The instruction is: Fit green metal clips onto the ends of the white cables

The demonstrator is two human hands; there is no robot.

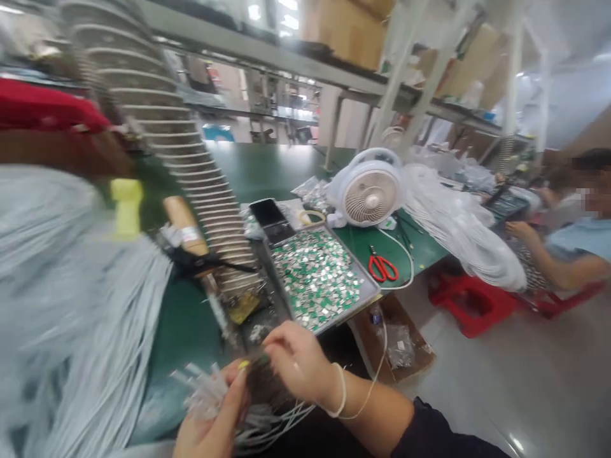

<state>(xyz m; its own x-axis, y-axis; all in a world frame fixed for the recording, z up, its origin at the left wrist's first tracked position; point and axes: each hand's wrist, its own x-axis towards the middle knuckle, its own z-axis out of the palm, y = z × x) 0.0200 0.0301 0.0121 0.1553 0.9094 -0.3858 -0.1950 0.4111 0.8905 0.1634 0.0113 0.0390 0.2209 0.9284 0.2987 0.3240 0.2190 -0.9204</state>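
White cable bundle [214, 401] gripped in the closed left hand [210, 423], right hand [298, 359] pinching its top.

Bright ceiling lights [289, 22], motion-blurred white cable bundle [71, 305], bowed wide-angle edges

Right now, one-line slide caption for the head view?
Left hand and right hand hold white cable ends beside a tray of small green-and-silver parts.

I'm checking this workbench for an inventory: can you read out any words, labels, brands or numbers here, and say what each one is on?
Nothing can be read. The white band on the tan tube is too blurred, and the small white label on the plastic bag in the carton is too small.
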